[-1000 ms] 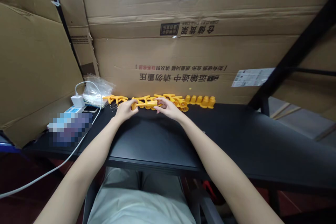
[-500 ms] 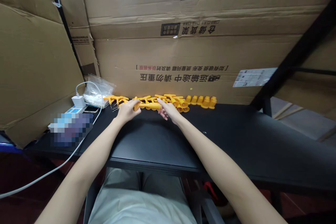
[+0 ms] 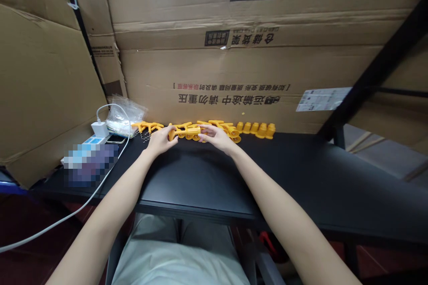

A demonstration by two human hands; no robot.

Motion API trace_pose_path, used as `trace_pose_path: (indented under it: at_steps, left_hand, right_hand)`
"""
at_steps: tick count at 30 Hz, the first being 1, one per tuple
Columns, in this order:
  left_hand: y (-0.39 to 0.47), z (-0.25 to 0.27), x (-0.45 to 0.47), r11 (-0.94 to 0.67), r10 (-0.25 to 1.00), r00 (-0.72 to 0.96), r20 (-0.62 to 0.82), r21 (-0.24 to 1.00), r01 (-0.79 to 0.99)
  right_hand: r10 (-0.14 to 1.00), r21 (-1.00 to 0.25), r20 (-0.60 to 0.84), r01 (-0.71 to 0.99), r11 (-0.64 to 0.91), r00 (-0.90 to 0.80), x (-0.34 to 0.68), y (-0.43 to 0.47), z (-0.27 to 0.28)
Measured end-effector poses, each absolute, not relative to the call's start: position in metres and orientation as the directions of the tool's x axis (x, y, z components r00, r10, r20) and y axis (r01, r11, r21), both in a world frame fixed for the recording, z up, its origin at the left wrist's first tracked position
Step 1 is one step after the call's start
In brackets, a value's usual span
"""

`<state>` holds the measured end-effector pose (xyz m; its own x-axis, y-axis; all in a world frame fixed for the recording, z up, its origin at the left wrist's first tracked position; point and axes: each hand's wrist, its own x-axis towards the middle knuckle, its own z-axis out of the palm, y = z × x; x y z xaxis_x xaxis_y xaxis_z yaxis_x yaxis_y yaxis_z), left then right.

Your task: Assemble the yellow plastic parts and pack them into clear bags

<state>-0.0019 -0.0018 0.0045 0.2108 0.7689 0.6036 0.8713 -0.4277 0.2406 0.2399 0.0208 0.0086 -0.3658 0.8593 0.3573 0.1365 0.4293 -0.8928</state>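
Note:
A yellow plastic piece with a crossbar handle and a ribbed barrel lies level between my hands, just above the black table. My left hand is closed around its handle end. My right hand has its thumb and fingers at the barrel's right end, partly hiding that end. Behind and below the held piece, several similar yellow pieces with forked handles and round cup ends lie in a row. Other yellow forked pieces with small metal chains are left of my left hand.
Yellow stepped caps stand in a line at the back right. Cardboard walls the rear of the black table. At left are a clear plastic bag, a white charger on a power strip, a phone and a white cable.
My right hand has turned, its fingers now reaching over the barrel's right end. The held piece has shifted slightly left. My left hand keeps its grip on the handle.

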Motion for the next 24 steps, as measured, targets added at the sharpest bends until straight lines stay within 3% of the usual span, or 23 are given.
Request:
trace_pose_path:
  at_steps: [24]
  left_hand:
    - [-0.0044, 0.0036, 0.0029, -0.385, 0.774, 0.176, 0.608, 0.233, 0.893]
  right_hand:
    - [0.919, -0.929, 0.27, 0.175, 0.328, -0.288, 0.234, 0.0206, 0.001]
